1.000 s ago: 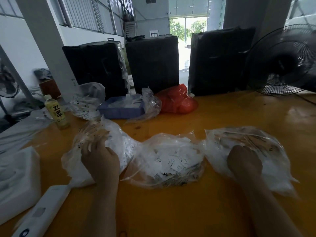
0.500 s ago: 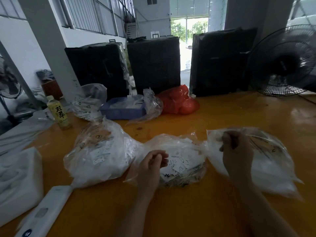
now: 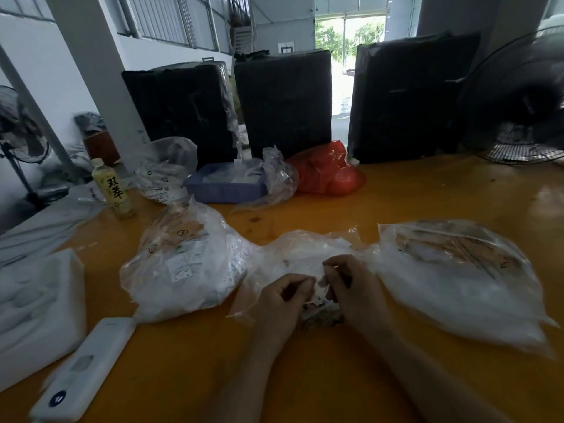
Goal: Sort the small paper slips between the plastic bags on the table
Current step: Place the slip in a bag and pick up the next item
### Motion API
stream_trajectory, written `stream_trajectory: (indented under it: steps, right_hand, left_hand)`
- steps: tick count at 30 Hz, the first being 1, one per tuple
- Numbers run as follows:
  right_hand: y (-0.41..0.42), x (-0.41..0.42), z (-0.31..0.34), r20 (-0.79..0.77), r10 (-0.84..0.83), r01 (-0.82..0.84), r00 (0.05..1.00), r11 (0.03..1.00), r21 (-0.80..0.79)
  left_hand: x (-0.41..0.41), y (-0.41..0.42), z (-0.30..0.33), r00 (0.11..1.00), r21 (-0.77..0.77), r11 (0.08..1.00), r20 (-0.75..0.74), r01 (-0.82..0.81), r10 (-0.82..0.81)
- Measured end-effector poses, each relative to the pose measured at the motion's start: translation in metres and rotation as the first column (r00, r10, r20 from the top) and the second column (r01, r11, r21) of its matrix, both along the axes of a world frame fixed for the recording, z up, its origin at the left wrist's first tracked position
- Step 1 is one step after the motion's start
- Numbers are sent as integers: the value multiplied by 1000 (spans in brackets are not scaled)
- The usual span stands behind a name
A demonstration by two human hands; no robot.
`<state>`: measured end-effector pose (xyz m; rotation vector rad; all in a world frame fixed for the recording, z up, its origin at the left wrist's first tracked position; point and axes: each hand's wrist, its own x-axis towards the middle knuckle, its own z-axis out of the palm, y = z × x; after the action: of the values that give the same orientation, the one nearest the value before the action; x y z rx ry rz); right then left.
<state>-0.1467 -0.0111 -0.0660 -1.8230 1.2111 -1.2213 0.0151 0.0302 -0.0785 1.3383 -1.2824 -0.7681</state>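
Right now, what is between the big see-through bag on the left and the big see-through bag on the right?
In the head view, a third clear plastic bag of paper slips lies between them, with both hands at it.

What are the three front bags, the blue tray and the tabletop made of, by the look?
Left bag, middle bag and right bag: thin clear plastic film, glossy and crinkled, paper slips showing through. Blue tray: looks like rigid moulded plastic, matte. Tabletop: smooth orange-yellow surface with a sheen that reflects light; probably painted or laminated board, can't tell which.
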Motion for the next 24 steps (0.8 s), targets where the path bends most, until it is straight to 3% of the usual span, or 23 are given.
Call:
stream_trajectory:
  steps: [3,6,10,13,17,21,24]
  right_hand:
    - [1,-3,1,-7,67,-67,998,997,33]
    - [0,-5,0,-79,107,-103,991,993,58]
    - [-6,-5,-3,-300,-55,30,952,996,-90]
    - [-12,-7,-5,-537,-129,40,834,984,-174]
    - [-14,-6,-13,-776,-99,21,623,994,-109]
    - [-13,-4,-14,-774,-115,26,623,992,-126]
    - [-12,-4,-13,-703,-125,34,700,989,-142]
  left_hand:
    - [0,-3,-3,985,24,997,-153,-77,80]
    - [-1,-7,-2,914,68,992,-386,-101,120]
    - [-1,-7,3,801,79,993,-587,-87,116]
    - [-1,-6,4,814,73,993,-569,-89,115]
    - [-1,-5,3,850,67,993,-513,-101,121]
    - [-1,-5,4,862,86,991,-489,-105,134]
    - [-2,-5,5,855,91,993,-506,-80,115]
